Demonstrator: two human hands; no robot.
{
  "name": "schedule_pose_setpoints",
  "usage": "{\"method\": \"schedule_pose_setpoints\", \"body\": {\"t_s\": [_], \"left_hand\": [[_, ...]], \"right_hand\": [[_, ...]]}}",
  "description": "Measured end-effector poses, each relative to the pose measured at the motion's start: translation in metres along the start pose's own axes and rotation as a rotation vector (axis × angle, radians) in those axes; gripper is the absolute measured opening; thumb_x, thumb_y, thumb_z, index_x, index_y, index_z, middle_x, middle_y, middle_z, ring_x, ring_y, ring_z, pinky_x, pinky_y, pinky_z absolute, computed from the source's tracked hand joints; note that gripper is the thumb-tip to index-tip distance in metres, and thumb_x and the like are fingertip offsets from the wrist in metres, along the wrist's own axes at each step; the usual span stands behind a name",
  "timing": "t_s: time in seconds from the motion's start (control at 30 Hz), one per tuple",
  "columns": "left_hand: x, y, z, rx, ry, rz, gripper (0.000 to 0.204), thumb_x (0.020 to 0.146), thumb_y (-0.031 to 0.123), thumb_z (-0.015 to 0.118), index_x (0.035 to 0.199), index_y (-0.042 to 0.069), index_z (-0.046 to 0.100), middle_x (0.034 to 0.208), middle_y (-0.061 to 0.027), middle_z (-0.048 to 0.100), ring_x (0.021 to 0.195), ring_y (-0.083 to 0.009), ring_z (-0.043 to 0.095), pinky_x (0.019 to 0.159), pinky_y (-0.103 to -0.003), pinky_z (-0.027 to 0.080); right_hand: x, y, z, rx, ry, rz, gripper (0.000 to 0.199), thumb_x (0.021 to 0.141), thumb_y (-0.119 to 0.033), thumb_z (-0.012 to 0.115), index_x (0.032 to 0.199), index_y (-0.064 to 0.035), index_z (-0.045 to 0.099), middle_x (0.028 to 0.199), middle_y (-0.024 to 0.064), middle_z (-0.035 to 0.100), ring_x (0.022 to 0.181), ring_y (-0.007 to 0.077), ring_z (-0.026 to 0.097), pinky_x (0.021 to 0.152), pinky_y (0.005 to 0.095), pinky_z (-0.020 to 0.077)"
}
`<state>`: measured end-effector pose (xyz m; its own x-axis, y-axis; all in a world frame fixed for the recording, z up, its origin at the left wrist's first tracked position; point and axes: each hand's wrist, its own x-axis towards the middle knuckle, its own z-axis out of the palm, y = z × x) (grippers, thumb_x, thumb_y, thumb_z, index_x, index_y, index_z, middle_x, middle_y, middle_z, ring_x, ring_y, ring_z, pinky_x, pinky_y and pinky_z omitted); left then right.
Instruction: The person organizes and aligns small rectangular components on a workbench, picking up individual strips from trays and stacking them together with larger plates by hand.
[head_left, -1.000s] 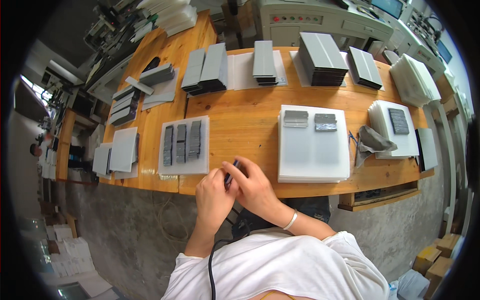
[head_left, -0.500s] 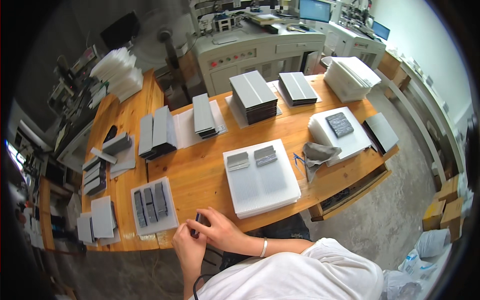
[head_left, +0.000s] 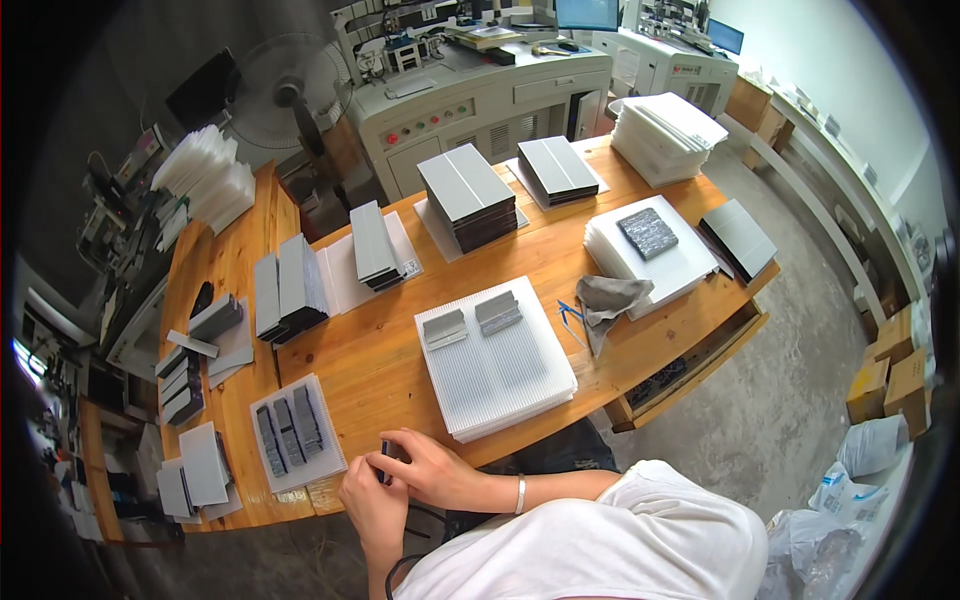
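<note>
Nearest, a person in a white top is holding both bare hands together at the near edge of a wooden table (head_left: 370,400). The left hand (head_left: 373,508) and the right hand (head_left: 435,474) are clamping their fingers on a small dark piece (head_left: 385,462), which is probably flat, though the fingers are hiding most of it. A pale band (head_left: 521,494) is circling the right wrist. The piece is sitting between the hands, near the right corner of a white sheet (head_left: 331,461) at the left, where three dark grey rows (head_left: 284,428) are lying side by side.

To the right of the hands, a stack of white ribbed sheets (head_left: 500,395) is bearing two grey bundles, a left one (head_left: 445,328) and a right one (head_left: 499,313). At the near right, a drawer (head_left: 690,375) is standing open under the table. Beyond it, blue strips (head_left: 570,315) are lying beside a crumpled grey cloth (head_left: 612,294), which is resting against another white stack (head_left: 608,240) with a dark bundle (head_left: 648,233) on top.

Farther off, tall grey stacks (head_left: 468,185) are lining the table's far side. Behind them, a machine cabinet (head_left: 480,112) is standing in the middle and a fan (head_left: 290,92) at the left.
</note>
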<state>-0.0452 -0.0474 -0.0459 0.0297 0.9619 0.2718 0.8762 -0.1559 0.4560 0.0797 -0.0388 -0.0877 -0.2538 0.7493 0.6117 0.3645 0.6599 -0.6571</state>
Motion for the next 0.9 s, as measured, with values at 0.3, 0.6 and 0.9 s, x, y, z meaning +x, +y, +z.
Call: {"method": "schedule_pose_setpoints", "body": {"t_s": [0.3,0.6,0.9], "left_hand": [[0.009,-0.031,-0.017,-0.227,0.076,-0.103,0.017,0.076,0.011,0.071,0.082,-0.003,0.062,0.075,-0.0175,0.064,0.065,-0.0332,0.062,0.060,-0.039,0.048],[0.040,0.029,-0.001,-1.703,-0.127,-0.350,0.025,0.085,0.003,0.065,0.109,0.002,0.058,0.100,-0.0065,0.063,0.087,-0.0171,0.063,0.066,-0.032,0.055],[0.054,0.081,0.019,-1.615,-0.110,-0.219,0.018,0.085,0.006,0.069,0.101,0.001,0.063,0.093,-0.0060,0.065,0.081,-0.0130,0.062,0.071,-0.026,0.051]], "right_hand": [[0.002,-0.028,-0.035,0.080,-0.213,0.028,0.074,0.078,-0.008,0.071,0.142,-0.0096,0.035,0.143,0.0263,0.030,0.126,0.0426,0.039,0.105,0.0438,0.0371],[0.037,-0.015,-0.109,0.315,0.083,0.204,0.025,0.079,0.003,0.067,0.104,-0.0009,0.064,0.091,0.0125,0.064,0.079,0.0208,0.064,0.070,0.0277,0.0540],[0.044,0.009,-0.140,0.783,0.035,0.490,0.022,0.083,-0.002,0.069,0.103,0.0055,0.064,0.097,0.0097,0.062,0.086,0.0135,0.063,0.077,0.0248,0.0538]]}}
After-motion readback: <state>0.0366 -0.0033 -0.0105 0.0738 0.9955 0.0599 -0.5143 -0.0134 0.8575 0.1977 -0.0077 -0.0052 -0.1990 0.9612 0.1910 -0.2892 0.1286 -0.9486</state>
